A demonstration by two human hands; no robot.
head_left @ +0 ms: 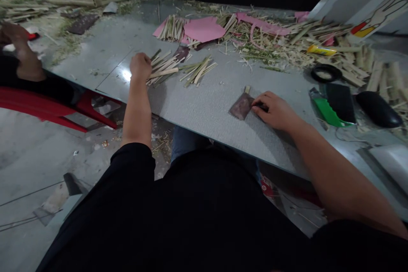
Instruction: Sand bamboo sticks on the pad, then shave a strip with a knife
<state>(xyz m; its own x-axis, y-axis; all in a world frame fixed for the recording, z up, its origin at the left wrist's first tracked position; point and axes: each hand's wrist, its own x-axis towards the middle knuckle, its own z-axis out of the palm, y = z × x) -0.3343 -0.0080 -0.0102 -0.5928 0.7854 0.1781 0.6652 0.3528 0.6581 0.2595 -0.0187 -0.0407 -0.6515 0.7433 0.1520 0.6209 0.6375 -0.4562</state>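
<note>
My left hand (140,66) is closed at the left end of a loose pile of thin wooden strips (164,68); what its fingers grip is too small to make out. A smaller bunch of greenish strips (199,70) lies just right of that pile. Further right, a dark brownish square piece (241,106) lies on the grey table (204,106), with a short strip end (247,89) showing at its top edge. My right hand (266,108) is at the right side of the square, fingers pinched round something small and dark that I cannot identify.
Pink paper (204,29), strip bundles and shavings (270,46) line the table's back. At right are a black ring (325,73), a yellow tube (321,50), a green packet (330,110) and a black case (378,109). Another person's hand (19,38) and a red chair (41,104) are at left.
</note>
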